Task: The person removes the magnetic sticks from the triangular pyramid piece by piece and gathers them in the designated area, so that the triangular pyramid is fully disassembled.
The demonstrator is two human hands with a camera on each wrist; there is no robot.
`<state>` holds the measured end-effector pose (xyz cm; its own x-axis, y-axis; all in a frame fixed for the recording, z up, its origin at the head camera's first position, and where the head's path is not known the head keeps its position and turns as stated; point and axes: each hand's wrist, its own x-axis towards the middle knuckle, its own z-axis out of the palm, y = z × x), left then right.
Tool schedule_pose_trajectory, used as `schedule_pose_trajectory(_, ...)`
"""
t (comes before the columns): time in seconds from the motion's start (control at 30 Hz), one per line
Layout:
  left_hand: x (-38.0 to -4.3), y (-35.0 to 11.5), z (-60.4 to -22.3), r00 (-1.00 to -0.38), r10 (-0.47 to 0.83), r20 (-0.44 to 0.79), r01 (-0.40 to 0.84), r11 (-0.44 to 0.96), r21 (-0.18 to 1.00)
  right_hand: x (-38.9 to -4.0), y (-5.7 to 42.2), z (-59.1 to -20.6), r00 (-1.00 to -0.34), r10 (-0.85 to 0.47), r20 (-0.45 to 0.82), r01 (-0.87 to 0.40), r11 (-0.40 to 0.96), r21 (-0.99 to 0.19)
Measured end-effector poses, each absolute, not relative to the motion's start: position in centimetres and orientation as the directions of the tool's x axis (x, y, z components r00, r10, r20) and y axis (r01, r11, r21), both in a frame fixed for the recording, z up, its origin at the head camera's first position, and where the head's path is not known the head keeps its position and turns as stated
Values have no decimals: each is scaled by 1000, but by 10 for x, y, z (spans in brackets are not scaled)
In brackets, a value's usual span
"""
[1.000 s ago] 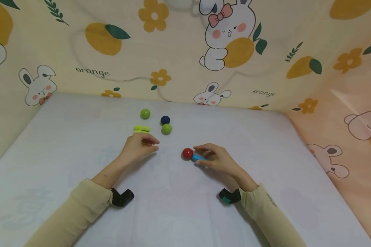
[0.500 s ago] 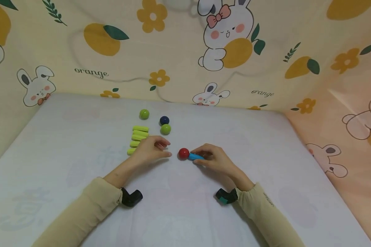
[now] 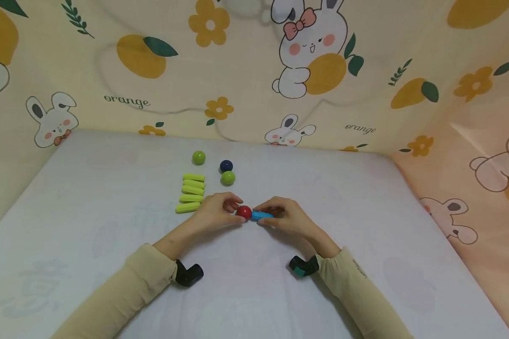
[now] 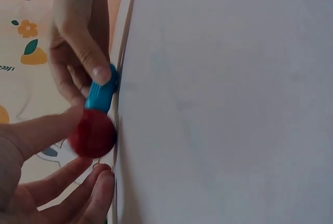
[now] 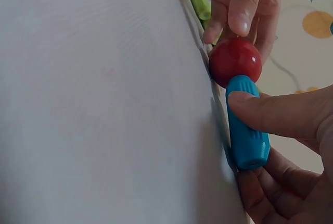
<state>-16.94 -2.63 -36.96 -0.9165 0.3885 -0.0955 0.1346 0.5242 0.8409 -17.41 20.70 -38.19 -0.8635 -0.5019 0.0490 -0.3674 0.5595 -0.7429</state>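
A red ball (image 3: 244, 213) sits against the end of a short blue ribbed rod (image 5: 244, 125), the two in one line just over the white table. My right hand (image 3: 290, 216) pinches the rod, its thumb on the side in the right wrist view. From the other side, my left hand (image 3: 214, 209) has its thumb and forefinger around the ball, fingertips right at its surface in the left wrist view. Several yellow-green ribbed rods (image 3: 188, 207) lie in a column just beyond the left hand.
Farther back on the white table (image 3: 322, 179) are a green ball (image 3: 199, 157), a dark blue ball (image 3: 226, 165) and another green ball (image 3: 228, 178) next to it. A patterned cloth wall (image 3: 174, 70) stands behind the table. Each wrist carries a black camera mount (image 3: 189, 275).
My left hand has moved right, from beside the yellow-green rods to the red ball, uncovering those rods. My right hand has shifted slightly left with the blue rod and ball.
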Motion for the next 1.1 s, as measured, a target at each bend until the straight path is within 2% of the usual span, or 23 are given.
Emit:
schedule_pose_trajectory(0.47,-167,-22,-371,-918,378,-123,96,512,853,-181,216,-384,-842,-540,20,-338,497,-799)
schedule_pose_trajectory(0.7,-166,-32,-372,-930,340,-143,59,520,852,-178,226,-386,-865,-502,23,-306,489,-817)
schedule_pose_trajectory(1.1,-168,-31,-368,-928,327,-177,36,552,833,-179,225,-389,-862,-506,-1,-292,499,-816)
